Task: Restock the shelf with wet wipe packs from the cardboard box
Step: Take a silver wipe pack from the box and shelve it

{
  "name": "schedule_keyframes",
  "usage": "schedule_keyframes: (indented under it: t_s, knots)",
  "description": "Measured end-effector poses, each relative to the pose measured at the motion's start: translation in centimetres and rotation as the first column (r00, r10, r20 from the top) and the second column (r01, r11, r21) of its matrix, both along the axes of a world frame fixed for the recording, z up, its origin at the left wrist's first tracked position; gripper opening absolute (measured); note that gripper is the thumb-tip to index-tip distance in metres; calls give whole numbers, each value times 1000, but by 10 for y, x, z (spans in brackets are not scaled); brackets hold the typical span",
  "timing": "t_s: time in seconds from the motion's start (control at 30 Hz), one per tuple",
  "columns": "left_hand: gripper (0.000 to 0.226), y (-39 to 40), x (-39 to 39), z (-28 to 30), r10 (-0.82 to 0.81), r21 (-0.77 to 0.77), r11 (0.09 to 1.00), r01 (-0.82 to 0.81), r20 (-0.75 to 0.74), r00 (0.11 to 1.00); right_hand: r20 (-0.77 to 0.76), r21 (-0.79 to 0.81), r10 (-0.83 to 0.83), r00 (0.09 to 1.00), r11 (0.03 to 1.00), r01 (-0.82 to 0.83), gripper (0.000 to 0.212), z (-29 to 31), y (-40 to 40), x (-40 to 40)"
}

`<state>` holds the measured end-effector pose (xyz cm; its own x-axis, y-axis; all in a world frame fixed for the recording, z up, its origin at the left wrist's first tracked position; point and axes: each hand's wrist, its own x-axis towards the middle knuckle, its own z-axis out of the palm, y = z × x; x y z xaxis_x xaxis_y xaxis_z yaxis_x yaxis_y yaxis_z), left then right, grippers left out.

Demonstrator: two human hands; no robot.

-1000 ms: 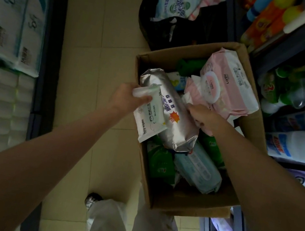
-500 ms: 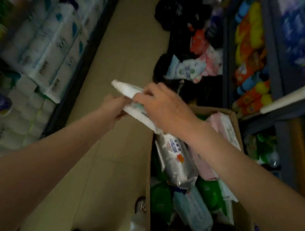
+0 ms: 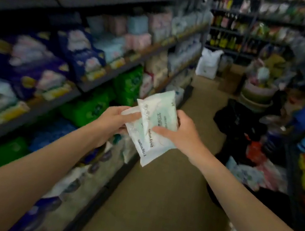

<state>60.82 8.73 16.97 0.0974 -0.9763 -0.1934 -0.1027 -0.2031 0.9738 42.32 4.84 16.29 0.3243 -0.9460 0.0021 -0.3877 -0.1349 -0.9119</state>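
A: What has changed since a second ago?

B: The cardboard box has gone from view. The camera now looks along the aisle, with the shelf (image 3: 100, 83) of blurred packs on the left.

A: And the wet wipe packs (image 3: 153, 129)?

B: Lifted out, held in mid-air over the floor (image 3: 151, 207). There seem to be two, overlapping.

A: The grip?

B: The left hand (image 3: 113, 121) pinches their left edge; the right hand (image 3: 180, 133) curls round the right side, thumb on the front.

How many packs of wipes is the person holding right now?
2. One pack lies in front, gripped by the right hand; a second pack sits partly behind it, held by the left hand. More could be hidden behind.
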Motion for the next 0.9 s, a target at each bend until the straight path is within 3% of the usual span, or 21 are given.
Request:
schedule_keyframes:
  t_s: [0.13, 0.23, 0.33, 0.53, 0.67, 0.77, 0.9]
  knots:
    - [12, 39, 103, 57, 150, -61, 988, -145, 99, 984, 307, 20, -32, 951, 999, 27, 31, 62, 4, 85]
    - [13, 64, 163, 95, 251, -133, 964, -231, 164, 954, 484, 150, 101, 869, 969, -196, 24, 104, 8, 133]
    - [16, 81, 200, 130, 318, -205, 938, -279, 191, 929, 591, 189, 273, 759, 868, -459, 20, 136, 12, 178]
    - [13, 93, 233, 195, 325, -331, 911, -247, 208, 922, 635, 180, 473, 611, 678, -712, 38, 190, 9, 255]
    - [9, 86, 252, 232, 402, -409, 869, -279, 254, 880, 646, 86, 586, 490, 582, -809, 48, 219, -6, 284]
    - [22, 72, 258, 264, 488, -474, 809, -349, 211, 847, 610, 5, 630, 481, 604, -797, 46, 247, -23, 307]
    - [38, 69, 274, 305, 557, -551, 678, -487, -48, 829, 711, -98, 548, 441, 698, -709, 18, 292, -43, 344]
